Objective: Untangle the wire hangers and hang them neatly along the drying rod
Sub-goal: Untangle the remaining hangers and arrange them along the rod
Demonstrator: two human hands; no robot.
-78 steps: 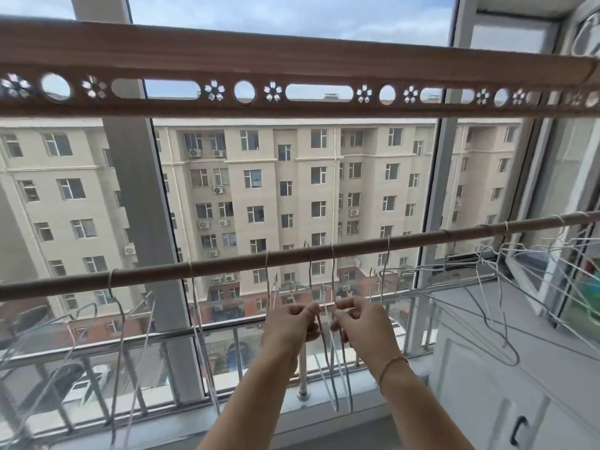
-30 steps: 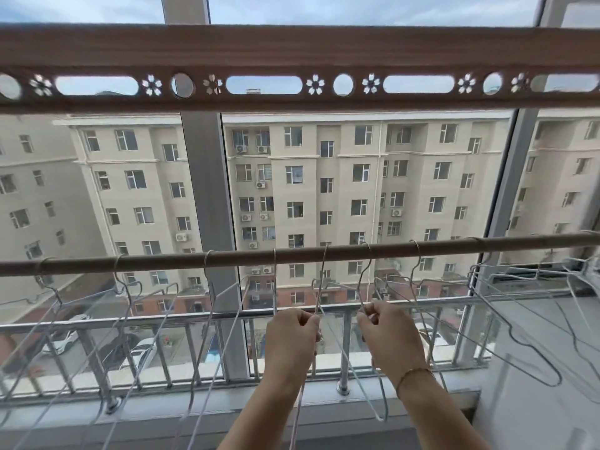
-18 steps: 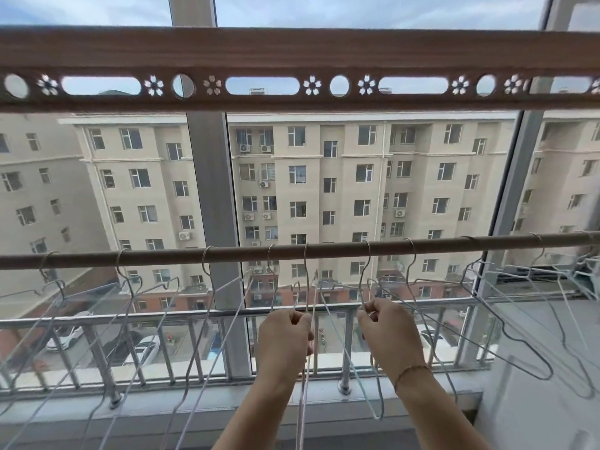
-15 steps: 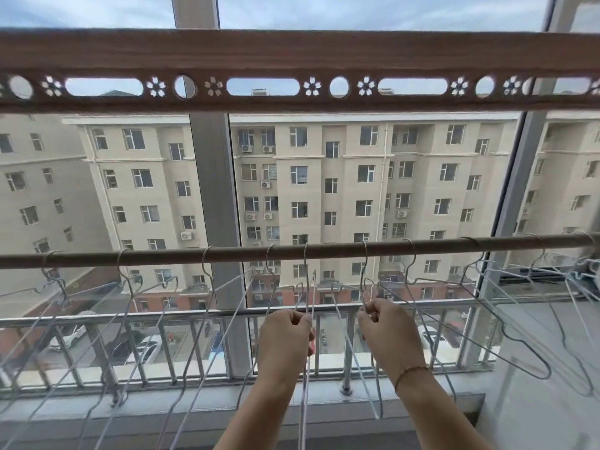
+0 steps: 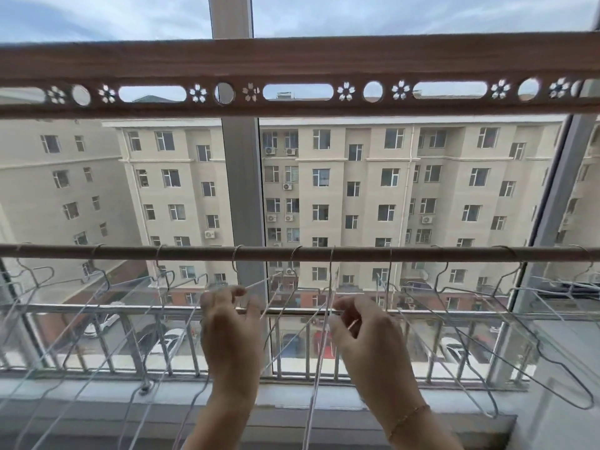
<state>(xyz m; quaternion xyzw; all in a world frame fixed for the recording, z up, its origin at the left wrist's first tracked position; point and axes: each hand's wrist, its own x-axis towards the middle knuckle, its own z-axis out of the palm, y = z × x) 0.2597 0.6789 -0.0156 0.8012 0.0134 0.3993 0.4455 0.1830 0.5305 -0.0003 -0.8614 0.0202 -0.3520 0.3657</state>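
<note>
Both hands reach up below the drying rod (image 5: 357,254), the left hand (image 5: 232,332) loosely curled around thin wire hangers (image 5: 311,319) and the right hand (image 5: 363,336) pinching one wire, though motion blur hides which strands each holds; more hangers run off both edges.

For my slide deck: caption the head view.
Two hands, left hand and right hand, sort wire hangers hooked on a drying rod.

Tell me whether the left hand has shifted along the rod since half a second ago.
Cannot tell for sure: the camera itself moved. Against the window post, the left hand now sits below its left edge rather than to its right, suggesting a slight leftward shift along the rod.
</note>
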